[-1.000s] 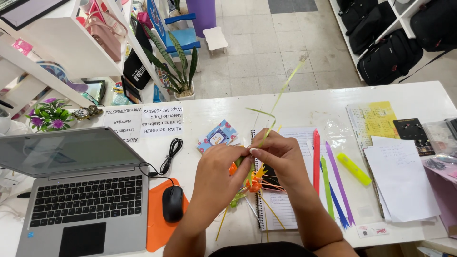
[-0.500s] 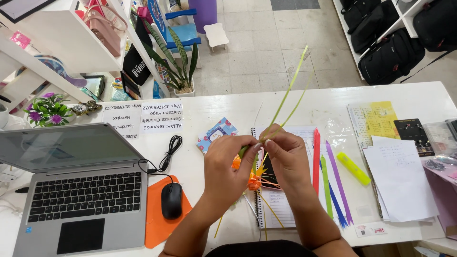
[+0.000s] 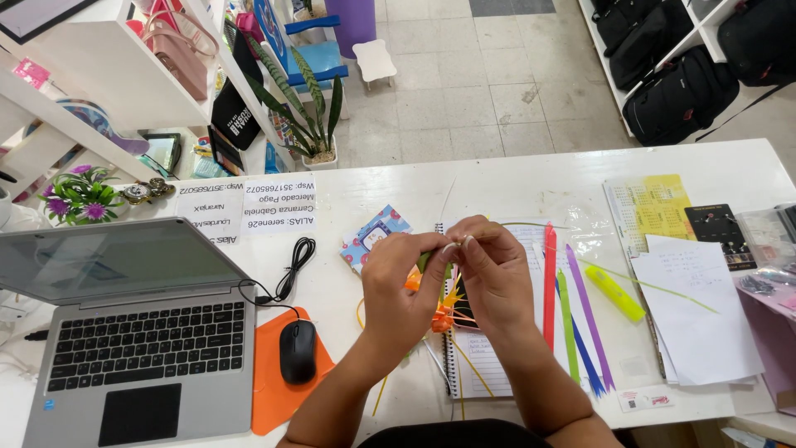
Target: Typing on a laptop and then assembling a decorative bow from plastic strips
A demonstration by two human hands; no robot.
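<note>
A white counter (image 3: 514, 178) faces a tiled shop floor. At its middle, the left hand (image 3: 402, 286) and right hand (image 3: 493, 274) are closed together, pinching thin strips of an orange woven piece (image 3: 444, 311) above a spiral notebook (image 3: 481, 365). Loose ribbons (image 3: 572, 315) lie at three o'clock, a mouse (image 3: 297, 350) at nine. Keeping both pinches tight and pulling evenly should hold the fold neat.

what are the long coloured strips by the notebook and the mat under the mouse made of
Coloured strips: probably thin plastic or ribbon, since they lie flat, narrow and evenly coloured with a slight sheen. Orange mat: likely foam or soft rubber, matte with rounded corners; the view leaves it open.
</note>
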